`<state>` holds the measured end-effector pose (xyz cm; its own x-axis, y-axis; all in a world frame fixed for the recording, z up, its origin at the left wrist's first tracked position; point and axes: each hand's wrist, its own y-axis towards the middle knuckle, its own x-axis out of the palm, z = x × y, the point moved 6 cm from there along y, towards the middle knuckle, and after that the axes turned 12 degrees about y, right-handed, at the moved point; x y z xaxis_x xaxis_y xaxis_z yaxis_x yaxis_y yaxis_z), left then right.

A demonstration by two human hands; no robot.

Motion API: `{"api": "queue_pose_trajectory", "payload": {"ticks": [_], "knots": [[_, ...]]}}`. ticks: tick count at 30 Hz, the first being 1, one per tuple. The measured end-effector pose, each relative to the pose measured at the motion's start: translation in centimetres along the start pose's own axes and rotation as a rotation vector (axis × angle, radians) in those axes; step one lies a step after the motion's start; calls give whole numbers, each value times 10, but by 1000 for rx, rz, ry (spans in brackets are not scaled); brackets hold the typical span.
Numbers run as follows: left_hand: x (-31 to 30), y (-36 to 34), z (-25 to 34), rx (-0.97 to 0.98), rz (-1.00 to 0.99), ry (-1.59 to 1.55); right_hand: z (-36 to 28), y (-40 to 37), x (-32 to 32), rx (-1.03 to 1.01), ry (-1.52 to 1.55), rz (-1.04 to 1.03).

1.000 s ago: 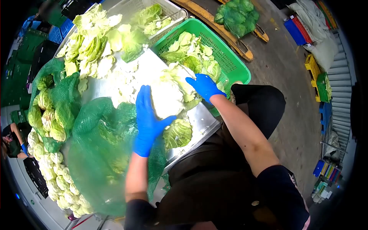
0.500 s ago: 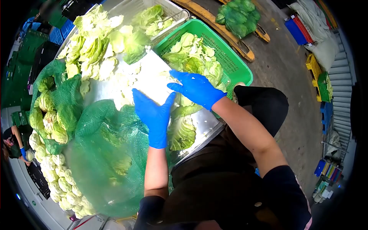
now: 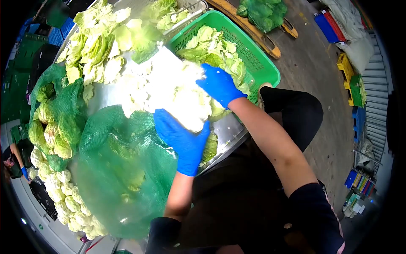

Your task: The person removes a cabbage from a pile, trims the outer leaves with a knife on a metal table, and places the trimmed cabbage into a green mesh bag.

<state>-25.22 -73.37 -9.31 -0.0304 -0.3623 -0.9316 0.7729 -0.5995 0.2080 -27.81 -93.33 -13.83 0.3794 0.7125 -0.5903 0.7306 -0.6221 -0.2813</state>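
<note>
Both my hands wear blue gloves. A clump of pale cabbage leaves [image 3: 192, 106] lies between them over a white board [image 3: 167, 61], partly washed out by glare. My left hand [image 3: 182, 135] cups the clump's near side, thumb and fingers spread around it. On the far right side, my right hand [image 3: 220, 84] has its fingers curled against the leaves; their tips are partly hidden. Just beyond that hand stands a green crate [image 3: 258, 63] with loose cabbage leaves [image 3: 211, 51]. Green netting [image 3: 118, 169] lies left of my left hand.
A metal table [image 3: 228, 131] carries the board. A heap of trimmed leaves [image 3: 95, 42] sits at its far left, near a pale crate [image 3: 192, 21]. Netted cabbages [image 3: 50, 122] and many bare cabbages [image 3: 69, 203] line the left. Another person [image 3: 17, 156] is at far left.
My left hand has moved right and nearer my body, and my right hand slightly right. Pale leaves are now bunched between them, bulging toward the table's near edge. The view has shifted a little.
</note>
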Motion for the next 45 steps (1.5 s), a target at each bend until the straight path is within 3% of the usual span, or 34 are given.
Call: {"api": "queue_pose_trajectory", "payload": {"ticks": [2,3,4,6,7,9,10,12,14,15,16,17,20,21,24,27,30,33,35,36,38,40,42,44,45], "knots": [[3,-10,-22,8,-59,-143,42,3,4,18,88,95],[4,-15,-35,39,-85,-225,73,10,10,130,191,122],[8,-18,-46,66,-109,-309,83,11,4,216,294,167],[7,-21,-59,86,-135,-473,88,10,-10,200,339,244],[5,-17,-60,129,-130,-467,69,4,-22,191,158,248],[2,-5,-54,221,-176,-419,11,-9,-33,6,138,252],[-3,8,-47,274,-226,-372,-27,-20,-35,-275,211,194],[-11,26,-33,344,-254,-248,-56,-26,-8,-429,320,-70],[-25,32,-28,292,-106,-272,-55,-31,13,-392,212,-325],[-22,25,-38,137,-6,-412,-50,-28,12,-204,353,-340],[-23,15,-46,-21,90,-547,-47,-26,11,-167,359,-303],[-15,4,-51,-260,19,-804,-43,-25,10,-128,367,-267],[22,-1,-52,-405,-134,-765,-38,-29,13,-188,329,-96],[29,8,-54,-413,-55,-766,-40,-33,13,-196,276,-50],[35,39,-58,-368,-60,-597,-29,-40,18,-157,220,80],[40,43,-57,-346,-11,-679,13,-33,19,-65,249,225],[42,36,-62,-286,-10,-731,103,-11,12,343,427,246],[38,20,-63,-225,-43,-760,86,-7,1,131,88,241],[33,21,-54,-171,-52,-761,25,-18,-23,109,34,228],[29,22,-49,-133,-60,-746,6,-22,-30,-32,23,299],[25,21,-38,-70,-65,-664,-34,-39,-34,-217,53,214],[23,21,-21,-7,-62,-535,-47,-54,-11,-166,67,39],[17,16,-6,12,-43,-510,-38,-58,3,-180,-146,33],[15,9,2,64,1,-458,-10,-41,-6,-27,178,-55],[17,11,7,40,-27,-503,-5,-38,-10,-15,191,-31]]}}
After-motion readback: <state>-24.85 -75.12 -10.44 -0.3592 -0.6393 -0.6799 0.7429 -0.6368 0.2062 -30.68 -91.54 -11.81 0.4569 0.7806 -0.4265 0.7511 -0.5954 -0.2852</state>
